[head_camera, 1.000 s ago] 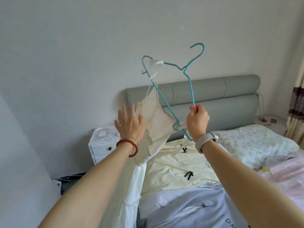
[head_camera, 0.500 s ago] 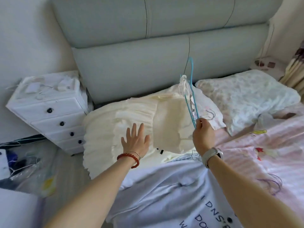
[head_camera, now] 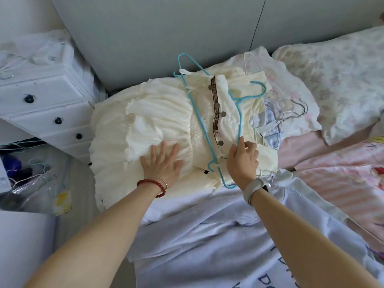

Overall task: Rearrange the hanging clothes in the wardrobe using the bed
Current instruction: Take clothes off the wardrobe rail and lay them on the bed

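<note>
A cream dress [head_camera: 158,119] with a brown buttoned trim lies flat on the bed [head_camera: 342,175], near the grey headboard [head_camera: 166,38]. It is still on a blue wire hanger [head_camera: 200,119], which lies across its bodice. My left hand [head_camera: 162,161] rests flat on the skirt with fingers spread. My right hand [head_camera: 243,159] touches the hanger's lower arm with loosely curled fingers. Under the dress lie other pale clothes and wire hangers [head_camera: 288,109].
A white sweater with dark lettering [head_camera: 239,235] covers the near part of the bed. A floral pillow [head_camera: 332,80] lies at the right. A white drawer unit [head_camera: 45,100] stands left of the bed, with bags and loose hangers [head_camera: 33,179] on the floor.
The dress and hanger were held up in the air, then came down onto the bed. My left hand now presses the skirt flat, and the hanger lies flat under my right hand.
</note>
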